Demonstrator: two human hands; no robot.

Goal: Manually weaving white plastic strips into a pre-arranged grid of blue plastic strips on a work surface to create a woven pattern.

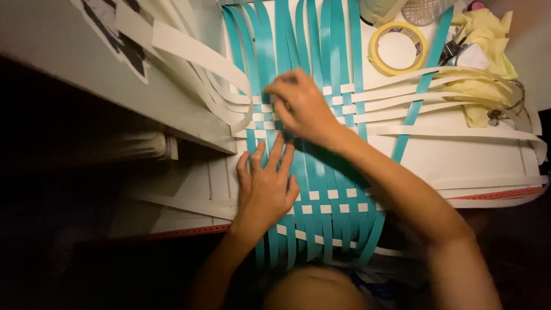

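Teal strips [321, 172] lie under flat left hand [265, 186]; right hand [301, 106] pinches one near tape roll [398, 48].

strips under my hands: teal strips [321, 172] crossed by white strips [402, 92], a checkered weave
tape roll [398, 48]: yellow
cloth [488, 40]: pale yellow
table edge [499, 195]: red trim

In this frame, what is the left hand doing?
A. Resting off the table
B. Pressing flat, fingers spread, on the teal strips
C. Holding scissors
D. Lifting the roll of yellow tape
B: the left hand lies palm-down with fingers spread on the woven teal strips, while the right hand works the white strips farther up; the roll of yellow tape sits untouched.
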